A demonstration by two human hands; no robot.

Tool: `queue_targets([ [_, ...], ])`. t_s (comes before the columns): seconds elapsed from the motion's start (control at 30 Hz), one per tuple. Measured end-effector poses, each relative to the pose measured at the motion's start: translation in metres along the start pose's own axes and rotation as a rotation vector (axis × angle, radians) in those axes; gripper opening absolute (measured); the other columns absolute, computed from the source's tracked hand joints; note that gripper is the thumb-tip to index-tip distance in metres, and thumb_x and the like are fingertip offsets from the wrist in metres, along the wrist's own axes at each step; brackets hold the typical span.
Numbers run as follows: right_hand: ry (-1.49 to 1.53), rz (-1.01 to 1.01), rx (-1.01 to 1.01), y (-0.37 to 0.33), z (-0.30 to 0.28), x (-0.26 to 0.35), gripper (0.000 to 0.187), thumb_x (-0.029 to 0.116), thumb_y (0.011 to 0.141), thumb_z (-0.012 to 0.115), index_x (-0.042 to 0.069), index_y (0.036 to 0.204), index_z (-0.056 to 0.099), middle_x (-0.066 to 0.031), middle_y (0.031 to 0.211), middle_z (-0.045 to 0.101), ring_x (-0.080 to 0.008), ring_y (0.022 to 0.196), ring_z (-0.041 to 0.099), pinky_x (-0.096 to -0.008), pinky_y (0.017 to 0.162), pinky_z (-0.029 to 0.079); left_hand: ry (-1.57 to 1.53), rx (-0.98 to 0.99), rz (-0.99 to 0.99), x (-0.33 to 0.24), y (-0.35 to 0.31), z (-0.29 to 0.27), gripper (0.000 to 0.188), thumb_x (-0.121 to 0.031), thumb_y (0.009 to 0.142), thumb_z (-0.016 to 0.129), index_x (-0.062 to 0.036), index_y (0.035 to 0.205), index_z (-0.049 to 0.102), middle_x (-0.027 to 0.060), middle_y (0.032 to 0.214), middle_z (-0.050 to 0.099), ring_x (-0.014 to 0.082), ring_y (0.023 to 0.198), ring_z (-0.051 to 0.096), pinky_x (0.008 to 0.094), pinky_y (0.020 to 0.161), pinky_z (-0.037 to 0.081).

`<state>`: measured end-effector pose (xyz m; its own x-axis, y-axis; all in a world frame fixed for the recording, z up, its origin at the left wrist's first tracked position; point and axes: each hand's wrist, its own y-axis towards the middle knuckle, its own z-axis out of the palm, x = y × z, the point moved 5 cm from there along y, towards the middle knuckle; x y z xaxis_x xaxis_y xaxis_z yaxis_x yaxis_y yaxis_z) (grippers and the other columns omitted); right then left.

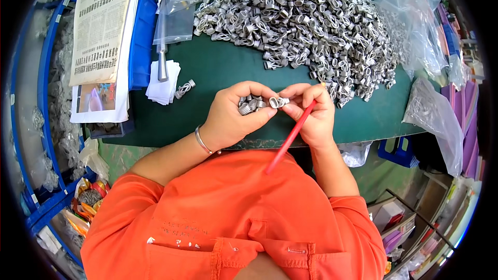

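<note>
My left hand (226, 113) is curled around several small grey metal pieces (251, 105). Between its thumb and forefinger it pinches one ring-ended metal piece (277, 102), and the right fingertips touch that piece from the other side. In my right hand (317, 119) a slim red stick (289, 139) lies slanted between the fingers, its long end pointing down toward my orange apron; what it is exactly I cannot make out. Both hands are above the near edge of the green table (202, 72). Beyond them spreads a large pile of similar looped metal pieces (301, 26).
Left of the hands, a single metal piece (184, 88) lies beside white paper slips (163, 87) and a knife (163, 67). A newspaper (101, 26) rests by a blue bin (142, 31). Clear plastic bags (415, 31) hang at the right; a blue rack (46, 98) stands left.
</note>
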<state>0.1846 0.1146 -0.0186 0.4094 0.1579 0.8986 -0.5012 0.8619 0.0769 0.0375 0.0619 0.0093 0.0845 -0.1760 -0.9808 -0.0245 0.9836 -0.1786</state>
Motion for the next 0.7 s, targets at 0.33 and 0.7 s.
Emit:
queue_targets([
  [0.33, -0.361, -0.405, 0.007, 0.003, 0.024, 0.034, 0.035, -0.009, 0.072, 0.064, 0.008, 0.085, 0.036, -0.0173, 0.095, 0.058, -0.0175, 0.081, 0.055, -0.026, 0.067, 0.047, -0.58, 0.014, -0.272, 0.026, -0.001, 0.002, 0.018, -0.008, 0.084, 0.057, -0.0002, 0.1, 0.054, 0.0089, 0.079, 0.057, 0.0125, 0.065, 0.056, 0.0231, 0.045, 0.044],
  [0.7, 1.035, 0.285, -0.377, 0.025, 0.047, 0.027, 0.021, 0.029, 0.085, 0.053, 0.009, 0.093, 0.055, -0.0133, 0.114, 0.053, -0.0242, 0.103, 0.051, -0.036, 0.089, 0.041, 0.736, -0.121, 0.965, -0.074, 0.017, 0.05, 0.044, -0.044, 0.071, 0.065, -0.0096, 0.098, 0.06, 0.0058, 0.098, 0.057, 0.0225, 0.099, 0.052, 0.0407, 0.097, 0.021],
])
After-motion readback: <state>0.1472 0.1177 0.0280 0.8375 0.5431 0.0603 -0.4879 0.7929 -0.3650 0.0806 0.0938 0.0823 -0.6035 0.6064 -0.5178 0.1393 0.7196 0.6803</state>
